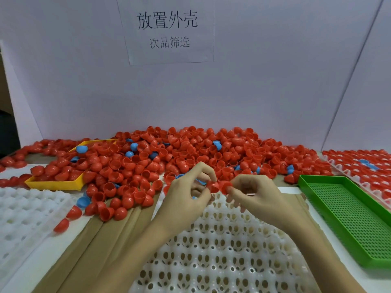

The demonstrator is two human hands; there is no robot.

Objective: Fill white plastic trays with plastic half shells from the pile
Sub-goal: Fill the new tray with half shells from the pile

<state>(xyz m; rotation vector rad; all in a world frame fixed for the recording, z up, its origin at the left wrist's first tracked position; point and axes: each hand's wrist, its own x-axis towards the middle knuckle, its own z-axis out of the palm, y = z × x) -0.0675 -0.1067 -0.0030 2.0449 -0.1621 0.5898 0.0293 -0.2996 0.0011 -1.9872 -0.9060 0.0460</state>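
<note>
Both hands meet above the far edge of the white moulded plastic tray with rows of round holed pockets (pixel 222 250), which lies on the bench (pixel 330 246) directly in front of the person; the left hand (pixel 186 199) has its fingers curled, thumb and fingertips pinching a red plastic half shell (pixel 212 186); the right hand (pixel 258 197) is likewise curled, thumb and forefinger pinching a second red half shell (pixel 224 186) that touches the first, so the two shells sit side by side between the hands; whether they are joined cannot be told; the visible pockets of the near tray hold no shells; behind the hands a broad pile of red plastic half shells mixed with a few blue ones (pixel 179 151) spreads across the bench up to the pale back wall (pixel 254 92); a yellow rectangular plastic tray (pixel 53 185) sits half buried in the left of the pile, red shells inside it; a second white moulded tray (pixel 27 208) lies at the near left, a few loose red shells just beside it; a green perforated plastic tray (pixel 349 212) lies at the right, and beyond it a white tray filled with red shells and a few blue ones (pixel 359 166); a paper sheet printed with Chinese characters (pixel 167 28) hangs on the wall; strips of brown cardboard (pixel 101 240) lie under the near tray.
</note>
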